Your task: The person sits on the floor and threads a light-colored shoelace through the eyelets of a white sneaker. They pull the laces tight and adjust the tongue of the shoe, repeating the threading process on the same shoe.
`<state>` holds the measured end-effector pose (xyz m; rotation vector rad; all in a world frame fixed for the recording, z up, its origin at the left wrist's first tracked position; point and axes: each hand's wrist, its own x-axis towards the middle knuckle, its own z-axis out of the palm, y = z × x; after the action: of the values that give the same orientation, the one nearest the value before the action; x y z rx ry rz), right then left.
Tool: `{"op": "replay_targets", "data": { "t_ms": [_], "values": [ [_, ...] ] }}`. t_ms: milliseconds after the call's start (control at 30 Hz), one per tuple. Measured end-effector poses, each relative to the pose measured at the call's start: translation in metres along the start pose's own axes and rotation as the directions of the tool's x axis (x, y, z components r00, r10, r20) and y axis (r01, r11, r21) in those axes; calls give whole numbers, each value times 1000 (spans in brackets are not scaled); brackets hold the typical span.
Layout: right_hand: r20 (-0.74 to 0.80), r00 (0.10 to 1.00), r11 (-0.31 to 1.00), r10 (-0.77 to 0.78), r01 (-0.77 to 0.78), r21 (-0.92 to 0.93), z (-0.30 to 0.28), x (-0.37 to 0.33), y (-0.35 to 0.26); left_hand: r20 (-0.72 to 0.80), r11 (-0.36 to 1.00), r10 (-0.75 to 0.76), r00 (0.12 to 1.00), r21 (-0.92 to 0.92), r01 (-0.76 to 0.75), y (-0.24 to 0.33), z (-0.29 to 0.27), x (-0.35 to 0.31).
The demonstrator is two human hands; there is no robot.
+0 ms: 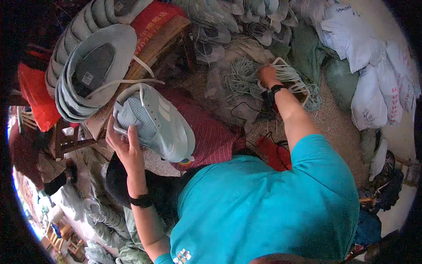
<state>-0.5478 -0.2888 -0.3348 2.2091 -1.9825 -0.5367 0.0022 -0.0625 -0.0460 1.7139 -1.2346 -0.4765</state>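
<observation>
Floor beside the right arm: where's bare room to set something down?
A bare patch of speckled floor lies between the right arm and the white sacks. It's crowded around the right hand, among pale laces, and on the wooden bench, loaded with stacked shoe uppers.

The right hand (268, 77) has its fingertips sunk among the laces (239, 79) and basket (307, 95), so whether it grips a lace cannot be told. The left hand (126, 145) hides part of the shoe's heel, and the sole of the shoe (169, 121) is mostly turned from view. The stack of uppers (125, 46) runs off the top edge and covers much of the bench (160, 43). The shirt (263, 202) hides the lap and is cut by the bottom edge. White sacks (369, 97) fade into the dark right rim. The maroon shape (24, 147) at far left is too blurred to make out; the clutter (66, 237) below it is too small.
</observation>
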Motion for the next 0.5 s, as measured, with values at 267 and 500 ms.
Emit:
{"op": "replay_targets", "data": {
  "t_ms": [267,500],
  "values": [
    [446,884,979,-138,189,-73,-75,-11,-5,-31,996,13,999,-88,-16,4,-2,-11],
    [229,906,933,-355,327,151,-34,1,18,-9,997,-9,1000,-79,9,6,0,-10]
  ]
}}
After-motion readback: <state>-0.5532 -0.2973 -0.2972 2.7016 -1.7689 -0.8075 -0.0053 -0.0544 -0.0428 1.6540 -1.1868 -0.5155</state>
